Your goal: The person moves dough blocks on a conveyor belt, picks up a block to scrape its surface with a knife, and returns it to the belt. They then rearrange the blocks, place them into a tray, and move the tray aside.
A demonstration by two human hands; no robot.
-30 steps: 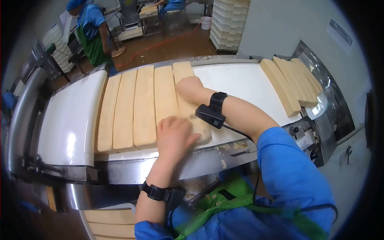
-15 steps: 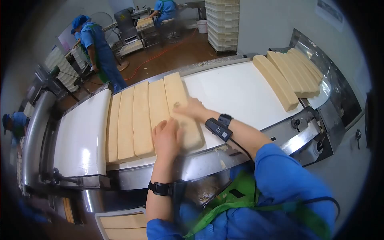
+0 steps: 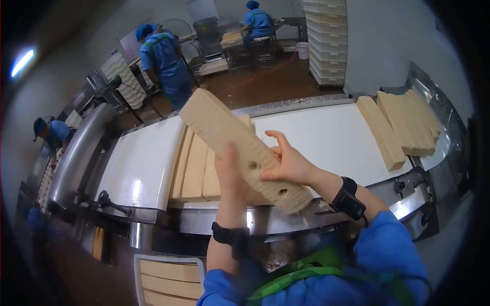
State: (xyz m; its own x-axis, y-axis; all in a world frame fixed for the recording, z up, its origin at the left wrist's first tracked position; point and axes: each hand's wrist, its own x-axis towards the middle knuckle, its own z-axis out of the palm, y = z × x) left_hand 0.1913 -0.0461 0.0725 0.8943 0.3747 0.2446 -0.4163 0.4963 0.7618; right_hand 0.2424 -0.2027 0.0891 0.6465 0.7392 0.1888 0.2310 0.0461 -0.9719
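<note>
A long pale block (image 3: 219, 120) is lifted and tilted above the white belt, its ridged face with two holes showing. My left hand (image 3: 230, 171) grips its near side, blurred by motion. On its other side my right hand (image 3: 291, 160) holds it, thumb on the face beside a hole and index finger raised. Beneath it, several similar blocks (image 3: 194, 168) lie side by side on the belt (image 3: 311, 127).
More blocks (image 3: 408, 120) rest at the belt's right end. A metal roller (image 3: 76, 153) stands at the left. Below the belt is a white-rimmed tray (image 3: 138, 280) with blocks. Stacked crates (image 3: 326, 46) and three co-workers are behind and to the left.
The rightmost block of the row has been picked up off the belt and turned so that its ridged face shows. The whole view has shifted, with the scene lying further right and lower.
</note>
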